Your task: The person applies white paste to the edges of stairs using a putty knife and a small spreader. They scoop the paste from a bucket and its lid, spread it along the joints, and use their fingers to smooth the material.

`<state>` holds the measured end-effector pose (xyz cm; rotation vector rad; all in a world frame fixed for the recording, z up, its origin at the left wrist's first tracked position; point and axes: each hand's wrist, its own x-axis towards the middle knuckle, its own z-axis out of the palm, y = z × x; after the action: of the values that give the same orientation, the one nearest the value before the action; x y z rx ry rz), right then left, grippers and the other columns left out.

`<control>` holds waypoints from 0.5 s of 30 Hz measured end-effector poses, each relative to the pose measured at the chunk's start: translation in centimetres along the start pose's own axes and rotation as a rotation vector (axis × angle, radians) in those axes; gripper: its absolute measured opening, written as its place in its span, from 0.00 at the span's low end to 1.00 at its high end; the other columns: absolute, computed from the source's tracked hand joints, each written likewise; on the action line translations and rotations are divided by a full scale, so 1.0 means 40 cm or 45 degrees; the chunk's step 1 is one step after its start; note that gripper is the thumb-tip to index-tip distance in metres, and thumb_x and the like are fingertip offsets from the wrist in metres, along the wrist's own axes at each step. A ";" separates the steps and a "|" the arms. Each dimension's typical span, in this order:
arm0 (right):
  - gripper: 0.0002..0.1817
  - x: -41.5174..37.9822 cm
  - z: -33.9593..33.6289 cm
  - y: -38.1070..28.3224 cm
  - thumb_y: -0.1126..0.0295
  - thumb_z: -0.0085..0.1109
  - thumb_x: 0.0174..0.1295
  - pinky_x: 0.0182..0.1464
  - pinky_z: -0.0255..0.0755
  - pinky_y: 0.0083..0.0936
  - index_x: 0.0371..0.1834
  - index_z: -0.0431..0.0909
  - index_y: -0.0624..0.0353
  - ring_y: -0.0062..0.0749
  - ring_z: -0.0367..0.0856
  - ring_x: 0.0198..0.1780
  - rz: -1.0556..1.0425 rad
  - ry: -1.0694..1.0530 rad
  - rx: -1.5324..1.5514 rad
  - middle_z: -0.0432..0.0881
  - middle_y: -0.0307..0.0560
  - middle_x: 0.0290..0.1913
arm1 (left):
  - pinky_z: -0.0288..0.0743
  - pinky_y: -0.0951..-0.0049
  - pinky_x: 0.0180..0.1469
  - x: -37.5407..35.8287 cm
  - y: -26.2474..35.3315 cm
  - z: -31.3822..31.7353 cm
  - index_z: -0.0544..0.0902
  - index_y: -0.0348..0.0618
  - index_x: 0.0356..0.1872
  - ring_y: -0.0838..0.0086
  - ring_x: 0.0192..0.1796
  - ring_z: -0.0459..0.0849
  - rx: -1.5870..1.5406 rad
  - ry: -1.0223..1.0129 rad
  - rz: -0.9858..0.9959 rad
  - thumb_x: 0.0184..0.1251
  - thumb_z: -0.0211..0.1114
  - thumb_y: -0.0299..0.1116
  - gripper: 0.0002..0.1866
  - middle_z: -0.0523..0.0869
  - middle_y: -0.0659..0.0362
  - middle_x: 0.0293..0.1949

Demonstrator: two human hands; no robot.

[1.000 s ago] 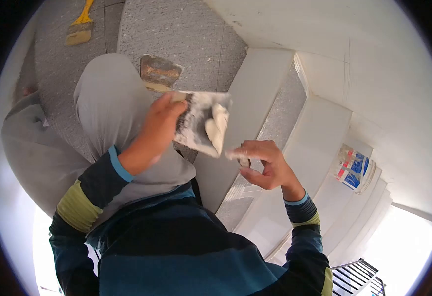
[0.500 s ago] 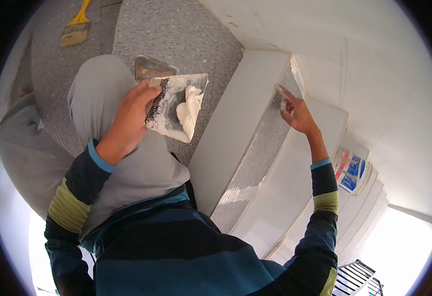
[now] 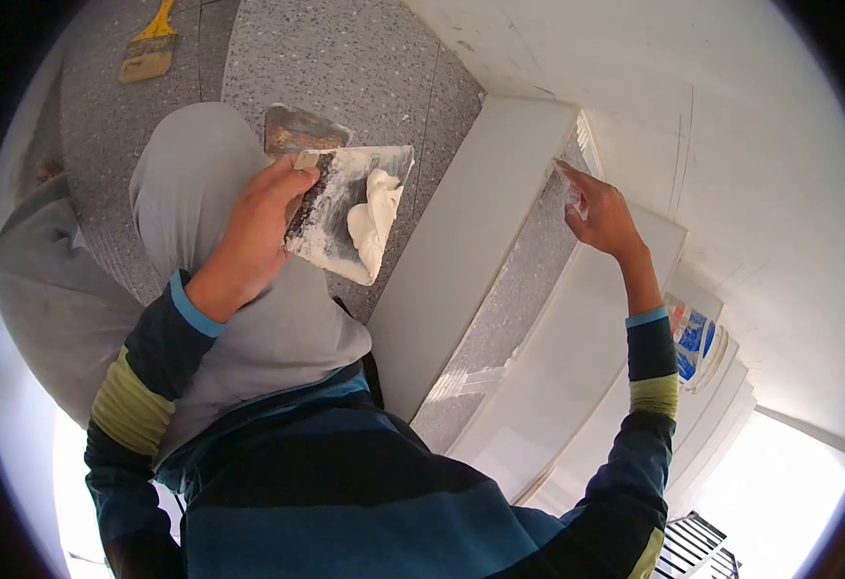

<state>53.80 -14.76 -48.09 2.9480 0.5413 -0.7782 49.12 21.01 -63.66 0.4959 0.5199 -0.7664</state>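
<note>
My left hand (image 3: 263, 207) is closed round a putty knife (image 3: 318, 232), its wide blade turned face up. A thick lump of white putty (image 3: 376, 217) sits on the blade, with thinner smears around it. Behind it, past my knee, shows a second, worn flat blade (image 3: 292, 124) with brownish marks. My right hand (image 3: 604, 210) is empty, its index finger stretched out and the thumb apart from it. That fingertip is right at the upper edge of the speckled grey stair tread (image 3: 509, 309), near the wall end.
A yellow-handled paintbrush (image 3: 149, 56) lies on the speckled grey floor (image 3: 345, 58). White stair risers (image 3: 466, 241) descend towards the lower right, beside a white wall (image 3: 750, 135). A white bucket with a blue and red label (image 3: 694, 343) stands on a lower step. Black railings (image 3: 697, 545) show at the bottom right.
My right hand has shifted slightly right, and its index finger has moved up along the tread's edge towards the wall. My left hand stays almost in place with the putty knife.
</note>
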 end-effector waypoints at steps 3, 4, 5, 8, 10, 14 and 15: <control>0.36 0.022 -0.004 -0.004 0.78 0.51 0.40 0.31 0.70 0.29 0.61 0.66 0.51 0.37 0.72 0.23 0.074 -0.159 -0.019 0.73 0.49 0.24 | 0.66 0.72 0.60 0.002 -0.014 -0.016 0.67 0.35 0.57 0.70 0.61 0.67 0.079 0.003 0.101 0.63 0.53 0.31 0.21 0.64 0.51 0.61; 0.36 0.024 -0.007 -0.009 0.76 0.52 0.39 0.37 0.71 0.35 0.61 0.66 0.51 0.46 0.74 0.28 0.124 -0.239 -0.047 0.76 0.54 0.30 | 0.66 0.72 0.60 0.006 -0.013 -0.020 0.67 0.35 0.57 0.70 0.61 0.67 0.077 0.006 0.101 0.63 0.53 0.31 0.21 0.64 0.51 0.61; 0.36 0.025 -0.009 -0.012 0.74 0.52 0.38 0.42 0.71 0.41 0.60 0.66 0.51 0.55 0.76 0.34 0.173 -0.321 -0.075 0.78 0.59 0.36 | 0.66 0.72 0.59 0.013 -0.009 -0.024 0.66 0.35 0.57 0.70 0.61 0.67 -0.010 0.009 0.018 0.63 0.54 0.32 0.22 0.65 0.51 0.61; 0.36 0.006 -0.009 -0.032 0.76 0.50 0.37 0.38 0.72 0.37 0.59 0.68 0.52 0.50 0.76 0.29 0.104 -0.334 -0.016 0.78 0.59 0.33 | 0.68 0.72 0.58 0.003 0.000 -0.006 0.64 0.35 0.59 0.71 0.59 0.70 -0.072 0.051 -0.038 0.63 0.54 0.32 0.24 0.67 0.53 0.59; 0.36 -0.013 -0.007 -0.048 0.76 0.50 0.36 0.35 0.72 0.33 0.59 0.69 0.53 0.45 0.75 0.26 0.110 -0.439 0.132 0.78 0.58 0.30 | 0.69 0.72 0.57 0.002 0.005 -0.003 0.64 0.35 0.60 0.71 0.57 0.71 -0.039 0.085 -0.008 0.63 0.54 0.32 0.24 0.69 0.53 0.57; 0.36 -0.023 0.005 -0.036 0.79 0.48 0.38 0.28 0.67 0.22 0.60 0.68 0.54 0.27 0.69 0.20 0.141 -0.482 0.326 0.72 0.50 0.21 | 0.70 0.72 0.55 -0.001 0.011 0.004 0.62 0.36 0.61 0.72 0.56 0.73 0.014 0.006 -0.045 0.64 0.52 0.33 0.24 0.72 0.56 0.54; 0.37 -0.022 0.005 -0.033 0.79 0.48 0.40 0.27 0.65 0.19 0.63 0.64 0.53 0.22 0.66 0.20 0.158 -0.420 0.347 0.69 0.45 0.19 | 0.70 0.72 0.54 -0.006 0.011 0.012 0.62 0.36 0.61 0.72 0.56 0.72 0.024 0.066 -0.025 0.64 0.52 0.34 0.25 0.73 0.56 0.53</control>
<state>52.56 -13.84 -47.79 2.9496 0.2428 -1.3843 49.42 21.12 -63.08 0.5302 0.5668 -0.7790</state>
